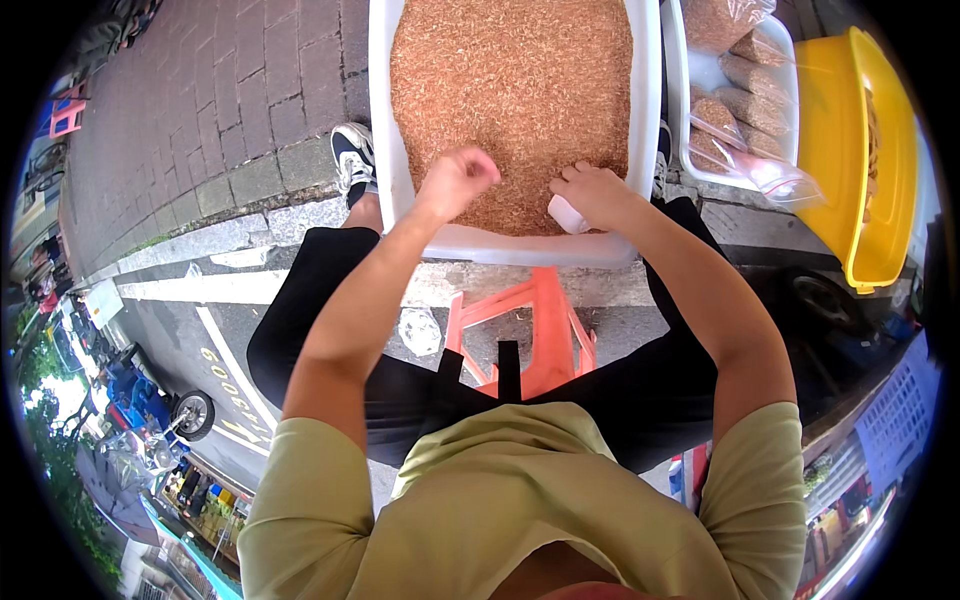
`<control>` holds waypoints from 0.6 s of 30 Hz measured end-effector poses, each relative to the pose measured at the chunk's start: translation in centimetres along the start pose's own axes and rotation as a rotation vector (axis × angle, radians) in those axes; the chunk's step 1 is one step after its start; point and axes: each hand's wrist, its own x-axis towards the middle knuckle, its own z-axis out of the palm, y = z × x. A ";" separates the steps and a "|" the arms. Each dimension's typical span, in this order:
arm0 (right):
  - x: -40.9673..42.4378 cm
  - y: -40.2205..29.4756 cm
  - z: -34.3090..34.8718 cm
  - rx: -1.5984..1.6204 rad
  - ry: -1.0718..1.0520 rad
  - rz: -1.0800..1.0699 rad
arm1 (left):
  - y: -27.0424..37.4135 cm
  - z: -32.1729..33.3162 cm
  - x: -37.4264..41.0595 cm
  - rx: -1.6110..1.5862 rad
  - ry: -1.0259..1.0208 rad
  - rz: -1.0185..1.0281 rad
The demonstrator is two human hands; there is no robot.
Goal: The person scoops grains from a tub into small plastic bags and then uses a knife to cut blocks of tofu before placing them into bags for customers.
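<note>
A deep white plastic tub [525, 247] filled with small reddish-brown dried shrimp-like flakes [510, 90] stands between my knees. Over its near left part is my left hand [459, 178], fingers curled and slightly blurred; whether a pinch of the flakes is between them I cannot tell. My right hand [589, 196] lies at the near right of the heap, its fingertips on the flakes. Under its palm sits a small white or pale pink cup or scoop [568, 215], partly hidden by the hand, which seems to hold it.
At the right, a white tray [791, 112] holds several filled clear plastic bags [754, 79], with a zip bag [787, 184] over its edge. Beyond it stands a yellow tub [825, 135]. A red plastic stool [551, 322] is below me; a parked wheel [193, 415] is at the left.
</note>
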 end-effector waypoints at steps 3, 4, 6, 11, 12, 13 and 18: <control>0.0 -0.3 -0.5 -0.004 -0.024 0.008 | 0.8 -2.6 -2.4 0.461 -0.474 0.023; -0.1 -0.3 -0.7 -0.009 -0.041 0.014 | 0.6 -2.7 -2.1 0.551 -0.285 0.159; -0.1 -0.4 -1.0 -0.023 -0.047 0.010 | 1.1 -2.2 -0.3 0.403 0.090 0.176; 0.1 -0.3 0.3 -0.045 0.015 -0.002 | -0.3 -0.2 4.0 0.346 0.479 0.207; 0.2 -0.4 0.5 -0.041 0.038 -0.002 | -0.4 0.0 4.5 0.358 0.486 0.212; 0.2 -0.3 0.6 -0.033 0.035 0.001 | -0.5 0.2 4.7 0.370 0.492 0.216; 0.3 -0.1 0.2 -0.015 0.027 -0.002 | -0.5 0.8 4.9 0.420 0.519 0.171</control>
